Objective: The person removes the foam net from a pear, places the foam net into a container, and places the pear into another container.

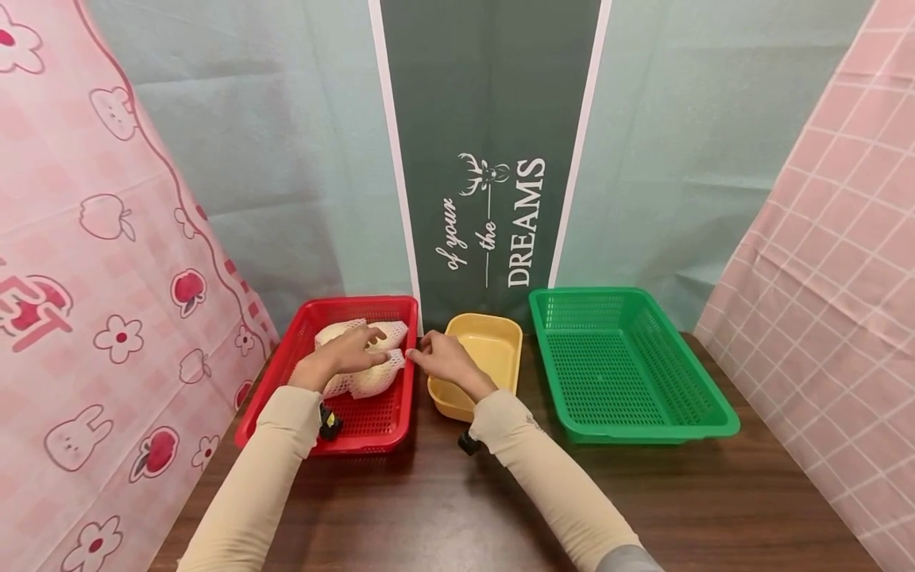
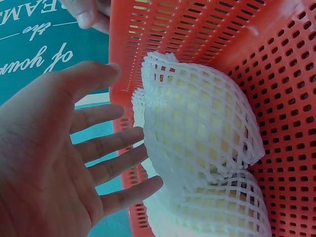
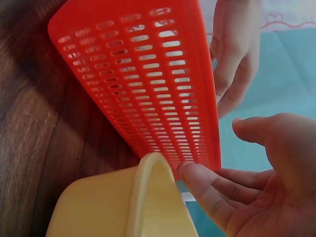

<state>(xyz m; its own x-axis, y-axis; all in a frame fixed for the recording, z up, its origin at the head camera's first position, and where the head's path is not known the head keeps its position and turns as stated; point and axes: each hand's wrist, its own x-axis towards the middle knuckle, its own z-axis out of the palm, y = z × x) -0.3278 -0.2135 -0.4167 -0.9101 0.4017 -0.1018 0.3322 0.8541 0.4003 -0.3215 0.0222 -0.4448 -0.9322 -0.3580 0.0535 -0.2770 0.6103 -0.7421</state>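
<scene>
2 beige fabric sleeves (image 1: 239, 485) foremost. Left hand (image 1: 346, 349) spread, empty, over white foam-netted pale round items (image 1: 375, 377) inside red perforated plastic basket (image 1: 368, 417); right hand (image 1: 450, 357) (likewise empty, loose) near basket rim.

Left grip (image 2: 54, 148), fingers (image 2: 111, 143) apart

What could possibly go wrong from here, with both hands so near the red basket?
The netted items touch one another in the red basket, so lifting one might shift its neighbours. The left hand could catch only a net's loose end and lose the item. The right hand is close to the tray and might nudge it.
</scene>
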